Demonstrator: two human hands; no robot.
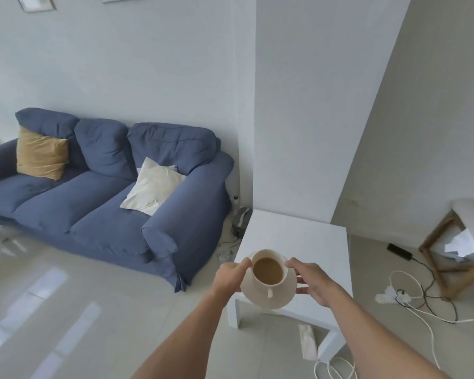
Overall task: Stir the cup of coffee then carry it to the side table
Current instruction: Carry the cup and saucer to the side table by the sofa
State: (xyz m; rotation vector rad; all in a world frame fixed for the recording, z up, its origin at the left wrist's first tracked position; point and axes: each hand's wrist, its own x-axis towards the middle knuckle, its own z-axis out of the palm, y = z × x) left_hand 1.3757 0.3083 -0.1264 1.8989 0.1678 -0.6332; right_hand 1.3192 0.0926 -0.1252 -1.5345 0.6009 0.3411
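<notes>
A cream cup of milky coffee (pixel 268 270) stands on a cream saucer (pixel 278 300), its handle pointing toward me. My left hand (pixel 229 277) grips the saucer's left rim, thumb near the cup's lip. On the other side my right hand (pixel 313 283) holds the right rim, fingers under it. Both hold cup and saucer in the air above the near left part of the white side table (pixel 307 236). No spoon shows.
A blue sofa (pixel 99 187) with a mustard cushion and a white cushion stands left of the side table. White and black cables (pixel 421 302) lie on the floor to the right, near a wooden stool (pixel 454 258). A wall corner rises behind the table.
</notes>
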